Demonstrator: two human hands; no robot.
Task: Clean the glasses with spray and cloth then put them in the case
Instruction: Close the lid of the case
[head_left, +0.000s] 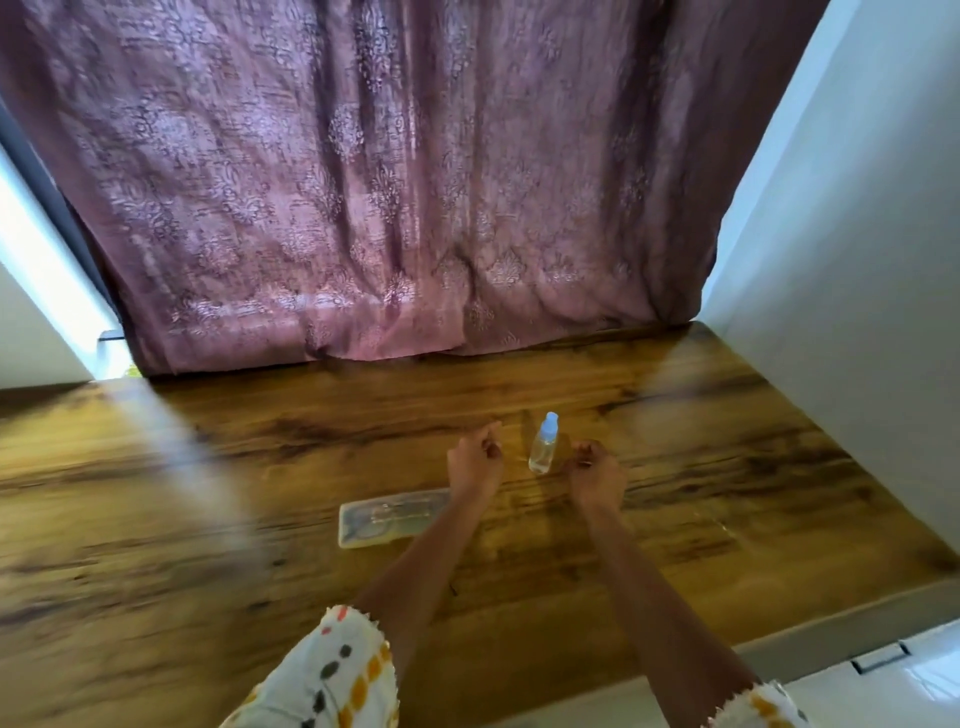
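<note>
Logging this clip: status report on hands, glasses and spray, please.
Left hand and right hand loosely curled, empty, flanking the upright spray bottle. Glasses in the clear case, left of the hands. No cloth seen. Nothing in the way.

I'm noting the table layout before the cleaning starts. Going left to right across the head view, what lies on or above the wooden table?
Clear glasses case with glasses inside → left hand → spray bottle → right hand.
</note>
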